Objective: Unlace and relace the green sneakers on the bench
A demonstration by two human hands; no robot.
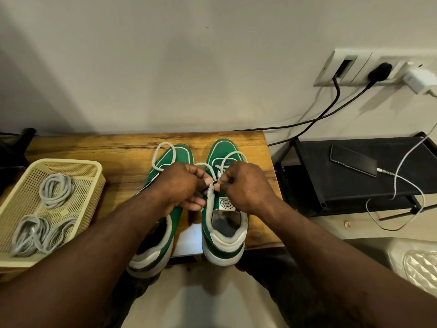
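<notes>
The left hand [182, 185] and right hand [246, 185] each pinch the white lace [208, 167] above the right green sneaker [224, 223] mid-counter [106, 147], where a hard tug could slip it from an eyelet.

Both hands, left [182, 185] & right [243, 184], pinch white lace [163, 147] over right green sneaker [223, 221] on wooden bench [94, 145].

Soft even light, wide-angle edge warping

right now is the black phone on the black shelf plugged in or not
Plugged in: the white cable ends in a connector seated in the right end of the black phone.
</notes>
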